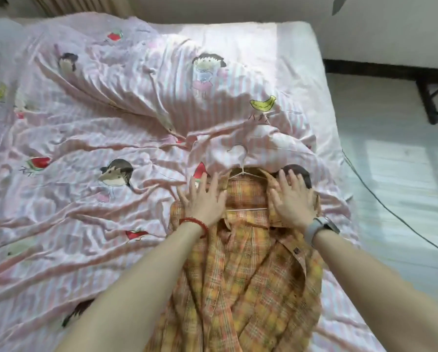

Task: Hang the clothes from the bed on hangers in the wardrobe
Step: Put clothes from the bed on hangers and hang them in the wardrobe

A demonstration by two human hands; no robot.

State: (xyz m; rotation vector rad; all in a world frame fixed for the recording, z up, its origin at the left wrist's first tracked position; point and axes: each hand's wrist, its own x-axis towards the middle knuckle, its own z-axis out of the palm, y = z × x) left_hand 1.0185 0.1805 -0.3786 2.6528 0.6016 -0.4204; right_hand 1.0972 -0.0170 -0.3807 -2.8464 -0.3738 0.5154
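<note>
An orange and yellow plaid shirt [248, 280] lies open on the bed, collar away from me. A white wire hanger [246, 174] sits inside its neck, with its hook poking out past the collar and its bottom bar showing between my hands. My left hand [202, 199] lies flat with fingers spread on the shirt's left shoulder. My right hand [293, 199] lies flat with fingers spread on the right shoulder. The shirt's lower part runs toward me between my forearms.
The bed [324, 80] is covered by a crumpled pink striped quilt [126, 102] with cartoon prints, bunched up just beyond the hanger hook. A dark cable [390, 209] trails over the pale floor at the right. A black furniture leg [429, 102] stands at the far right.
</note>
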